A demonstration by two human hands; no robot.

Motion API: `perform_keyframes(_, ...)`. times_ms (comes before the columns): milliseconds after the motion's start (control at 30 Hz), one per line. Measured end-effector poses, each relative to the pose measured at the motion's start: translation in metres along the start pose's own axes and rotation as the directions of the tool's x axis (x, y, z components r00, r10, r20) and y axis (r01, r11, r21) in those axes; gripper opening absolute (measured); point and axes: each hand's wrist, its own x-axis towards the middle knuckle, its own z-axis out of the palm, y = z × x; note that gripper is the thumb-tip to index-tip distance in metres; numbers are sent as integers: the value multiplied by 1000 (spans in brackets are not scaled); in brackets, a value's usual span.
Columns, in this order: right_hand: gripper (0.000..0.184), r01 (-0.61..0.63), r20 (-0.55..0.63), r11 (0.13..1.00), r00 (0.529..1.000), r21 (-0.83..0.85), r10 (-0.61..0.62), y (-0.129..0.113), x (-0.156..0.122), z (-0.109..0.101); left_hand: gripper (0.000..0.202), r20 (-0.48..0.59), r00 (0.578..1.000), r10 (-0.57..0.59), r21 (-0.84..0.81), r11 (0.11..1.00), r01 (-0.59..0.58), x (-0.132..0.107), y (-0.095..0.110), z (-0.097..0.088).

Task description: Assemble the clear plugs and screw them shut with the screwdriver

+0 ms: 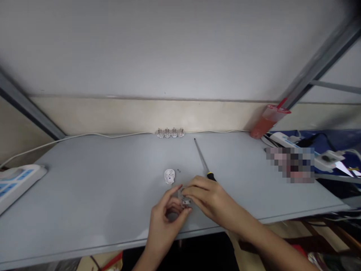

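Between my hands, just above the table, is a small pale plug part [186, 202]. My left hand [166, 214] grips it with thumb and fingertips from the left. My right hand [204, 194] has its fingers closed on the same part from the right and above, hiding some of it. Just beyond them a white plug cover [169, 176] lies on the table, hollow side up. Beside the cover is a tiny metal piece [179, 171], probably a screw. A screwdriver [201, 155] lies past my right hand, its black and yellow handle partly covered by that hand.
Several plug pieces with upright metal pins [170, 133] stand in a row along the table's back edge, by a white cable [121, 135]. Power strips lie at the left [21, 184] and right [284, 141]. A lidded cup of red drink [265, 122] leans at back right.
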Motion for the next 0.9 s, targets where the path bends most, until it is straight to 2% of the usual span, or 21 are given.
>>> perform_keyframes(167,15,45,4,998,999,-54,-44,-4,0,3,49,18,1000,4,-2,1000,-4,0,-1,1)
perform_keyframes(267,20,15,-9,1000,1000,-9,-15,-6,-3,7,49,17,1000,3,-23,1000,-2,-1,-2,0)
perform_keyframes(333,31,-55,-66,994,996,96,62,-6,-8,10,49,3,1000,-12,-50,999,12,-2,-1,-1)
perform_keyframes(400,41,-182,-170,940,956,289,237,-5,-14,15,50,-9,999,-44,-81,996,43,-3,3,-3)
perform_keyframes(467,45,-300,-204,775,855,556,477,-4,-20,21,51,12,996,-85,-129,988,86,-4,10,-5)
perform_keyframes(500,46,-321,-155,640,805,698,573,-4,-22,25,52,41,994,-103,-159,981,109,-4,15,-5)
perform_keyframes(533,45,-308,-71,476,777,824,626,-5,-23,28,53,79,990,-116,-194,973,129,-4,19,-5)
perform_keyframes(567,44,-275,28,298,775,914,631,-6,-24,31,54,119,985,-122,-228,963,146,-5,24,-4)
perform_keyframes(600,43,-235,115,126,794,964,597,-7,-23,34,55,155,980,-124,-257,953,161,-5,28,-2)
perform_keyframes(633,41,-190,172,-24,820,982,546,-9,-22,36,56,185,975,-127,-276,945,175,-6,31,0)
perform_keyframes(667,39,-152,200,-136,844,979,498,-10,-20,37,57,207,970,-130,-283,941,187,-6,33,1)
perform_keyframes(700,37,-125,208,-205,861,971,463,-12,-18,37,57,227,965,-134,-276,941,195,-5,34,2)
perform_keyframes(733,36,-105,205,-239,872,965,445,-13,-17,37,57,246,960,-136,-252,947,198,-4,35,2)
perform_keyframes(800,35,-69,182,-255,871,965,456,-13,-15,37,59,257,962,-95,-141,981,135,1,34,-4)
perform_keyframes(867,35,-35,175,-261,826,965,535,-12,-14,36,62,202,979,8,81,996,-24,10,31,-16)
perform_keyframes(900,35,-21,178,-266,793,964,583,-12,-14,36,62,148,986,77,243,964,-112,16,28,-23)
